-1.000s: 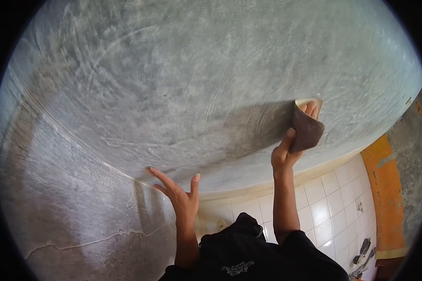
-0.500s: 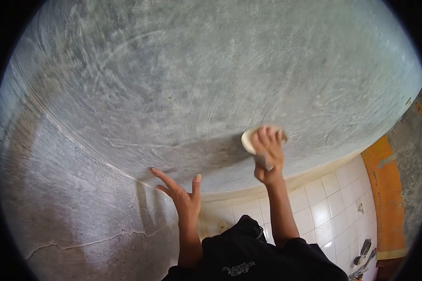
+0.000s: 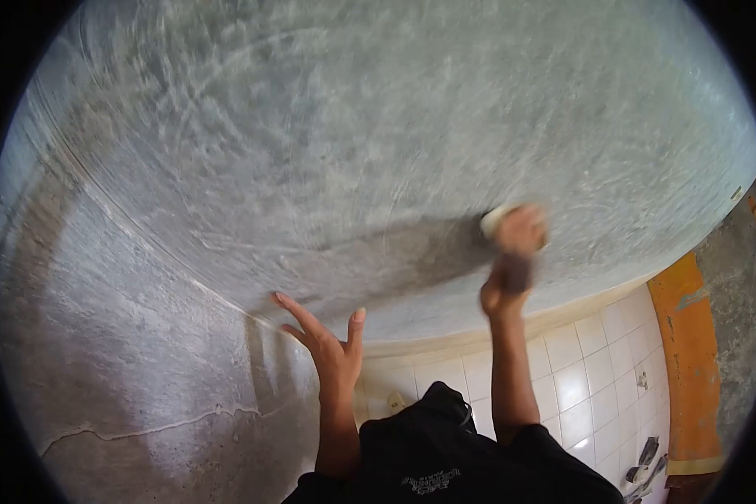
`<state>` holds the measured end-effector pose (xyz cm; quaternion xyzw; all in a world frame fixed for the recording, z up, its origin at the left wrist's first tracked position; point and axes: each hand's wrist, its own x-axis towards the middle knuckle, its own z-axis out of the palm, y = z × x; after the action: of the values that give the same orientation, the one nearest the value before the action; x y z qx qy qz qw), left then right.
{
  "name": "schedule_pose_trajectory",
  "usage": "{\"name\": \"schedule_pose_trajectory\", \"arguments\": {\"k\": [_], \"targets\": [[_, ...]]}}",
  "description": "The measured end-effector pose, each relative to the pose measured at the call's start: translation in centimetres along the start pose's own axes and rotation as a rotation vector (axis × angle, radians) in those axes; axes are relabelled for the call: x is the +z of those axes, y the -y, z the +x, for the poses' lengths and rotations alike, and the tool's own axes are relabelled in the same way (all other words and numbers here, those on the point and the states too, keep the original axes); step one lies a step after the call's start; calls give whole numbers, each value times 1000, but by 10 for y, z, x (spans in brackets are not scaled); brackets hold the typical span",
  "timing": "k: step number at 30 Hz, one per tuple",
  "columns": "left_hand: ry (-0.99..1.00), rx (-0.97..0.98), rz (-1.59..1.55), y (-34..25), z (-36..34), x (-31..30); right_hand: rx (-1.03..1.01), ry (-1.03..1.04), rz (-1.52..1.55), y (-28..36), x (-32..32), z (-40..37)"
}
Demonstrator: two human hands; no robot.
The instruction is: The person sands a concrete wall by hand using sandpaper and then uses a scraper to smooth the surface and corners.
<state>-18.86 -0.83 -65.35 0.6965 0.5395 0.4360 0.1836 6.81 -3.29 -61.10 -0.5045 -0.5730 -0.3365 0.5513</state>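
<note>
A grey plastered wall (image 3: pixel 378 134) fills the upper view. Against it my right hand (image 3: pixel 517 239), smeared by motion, holds a pale rounded pad (image 3: pixel 495 222) that shows at the hand's upper left edge. The pad's full shape is hidden behind the fingers. My left hand (image 3: pixel 332 344) is raised with fingers and thumb spread, holding nothing. Its fingertips are by the corner where the big wall meets the grey side wall (image 3: pixel 143 353).
White floor tiles (image 3: pixel 563 357) lie below, bordered by an orange strip (image 3: pixel 689 353) at the right. Dark, strap-like items (image 3: pixel 644 470) rest on the tiles at the lower right. A jagged crack (image 3: pixel 168 427) crosses the side wall.
My right hand has moved right and slightly up along the wall with the pad. My left hand has hardly moved.
</note>
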Motion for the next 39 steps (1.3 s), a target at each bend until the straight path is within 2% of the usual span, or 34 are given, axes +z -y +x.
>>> {"name": "schedule_pose_trajectory", "arguments": {"k": [2, 5, 6, 7, 8, 10, 12, 14, 16, 17, 19, 21, 23, 24, 26, 28, 29, 30, 31, 33, 36, 38, 39], "targets": [[21, -9, -40, -1, 1, -1, 260, -358, 191, 16, 4, 54], [-10, 5, -31, -1, 2, 1, -3, -16, 72, 18, 7, 29], [-11, 0, -18, -2, 4, 1, -39, 179, 187, 27, 9, 9], [-7, -5, -5, -3, 3, 1, -51, 412, 90, 34, 6, -14], [-3, -12, 7, -2, 3, 1, -1, 518, 68, 36, 4, -29], [-10, 5, 25, 2, 6, 0, -103, 357, 66, 17, 3, -29], [1, 4, 21, 5, -1, 0, -31, 129, -42, 7, 6, -10], [-10, 3, -11, 5, 1, 1, 125, -21, -47, 21, 12, 19], [-10, -13, -1, 5, 0, 1, -8, 125, 23, 22, 21, -3], [-14, -13, 3, 5, 2, 2, -59, 299, 135, 33, 20, -11], [2, -11, 8, 6, 2, 1, -117, 595, 46, 37, 20, -60], [5, -4, 5, 8, 4, -1, -109, 472, -18, 18, 21, -103], [23, 4, -5, 11, 1, -5, -51, 350, -22, 3, 17, -101], [26, -5, 2, 11, -3, -5, 3, 287, -7, -2, 15, -81], [19, -4, 3, 7, 1, -3, 171, -4, -84, 2, 14, -26], [8, -12, -2, 5, 1, -1, 192, -32, -36, 12, 10, 12], [9, -21, -3, 5, 1, -1, 156, 68, -23, 14, 13, 2], [8, -29, -5, 4, 1, 0, -47, 115, 39, 10, 25, -24], [15, -29, -8, 2, 2, -1, -87, 318, 28, 25, 24, -37], [30, -31, -13, -1, 3, -3, -144, 537, 39, 25, 29, -104], [31, -15, 3, 1, 2, -4, -81, 476, 22, 5, 19, -134], [22, -11, 11, 2, 2, -4, 55, 363, -123, -8, 12, -100], [21, -4, 8, 1, 2, -2, 109, 150, -116, -11, 12, -69]]}}
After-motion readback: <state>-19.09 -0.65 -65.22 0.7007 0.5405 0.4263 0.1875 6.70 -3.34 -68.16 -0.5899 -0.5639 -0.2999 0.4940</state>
